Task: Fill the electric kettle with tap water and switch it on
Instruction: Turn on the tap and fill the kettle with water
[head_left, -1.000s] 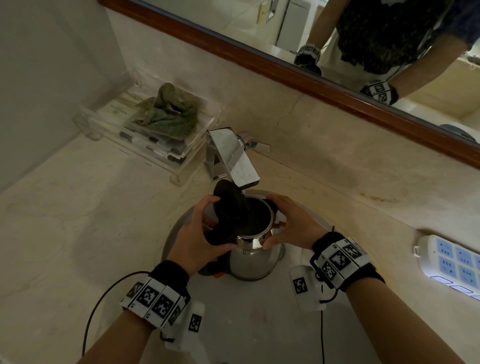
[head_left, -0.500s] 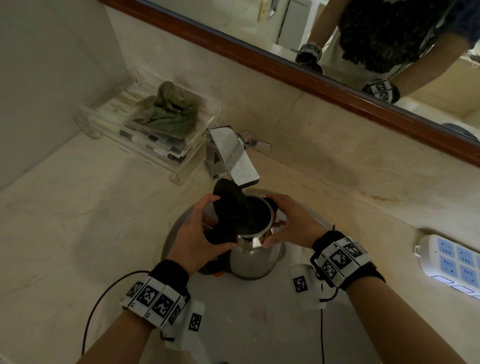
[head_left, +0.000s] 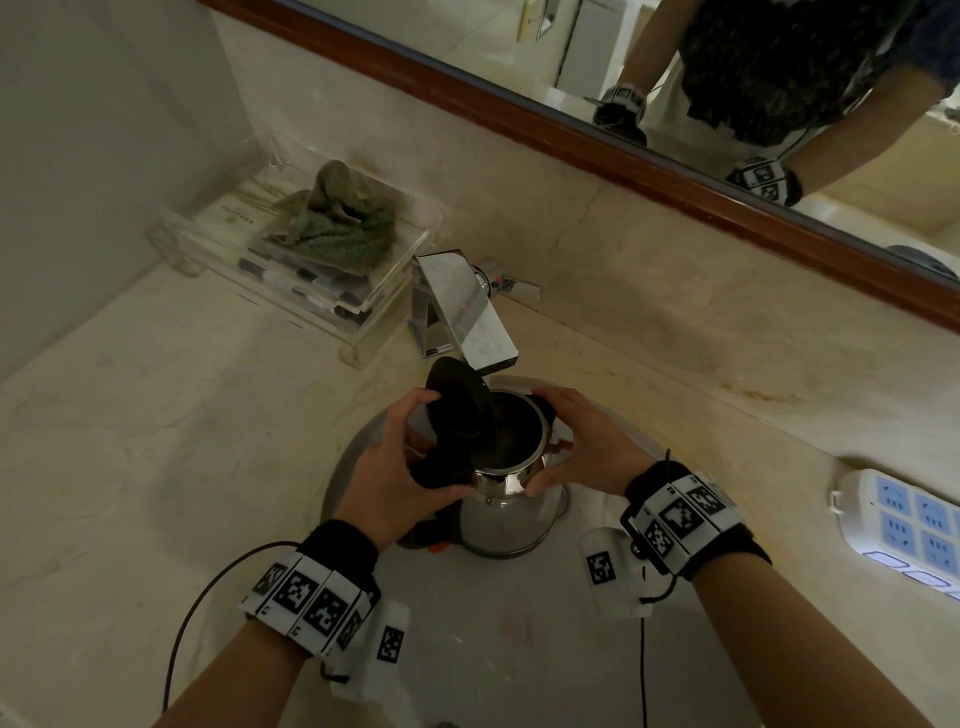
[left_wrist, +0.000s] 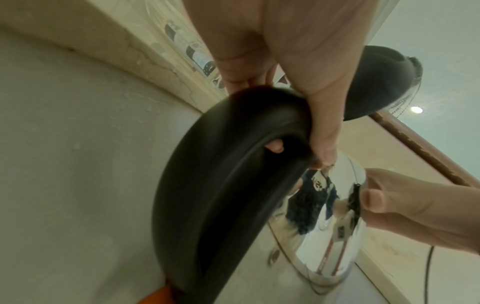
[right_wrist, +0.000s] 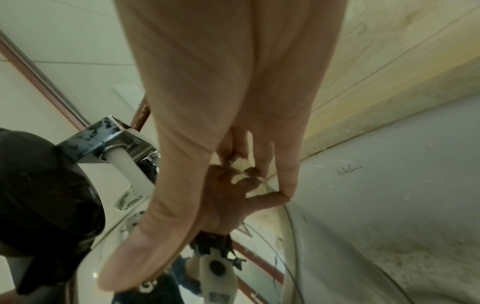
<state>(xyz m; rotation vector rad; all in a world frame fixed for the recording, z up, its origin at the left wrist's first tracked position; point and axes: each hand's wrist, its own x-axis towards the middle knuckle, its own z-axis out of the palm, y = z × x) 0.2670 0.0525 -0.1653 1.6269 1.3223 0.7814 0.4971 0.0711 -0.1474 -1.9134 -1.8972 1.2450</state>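
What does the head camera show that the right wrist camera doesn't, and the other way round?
Head view only: the green cloth in the clear acrylic tray, the white power strip, and the left hand gripping the black handle. Right wrist only: a white stream of water leaving the spout. Both: the steel kettle, the chrome tap, and the right hand steadying the kettle.

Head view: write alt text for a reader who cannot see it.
Two hands hold a steel electric kettle with its black lid open under a chrome faucet in a sink: the left hand grips its handle, the right hand steadies the body. A power strip lies at the right.
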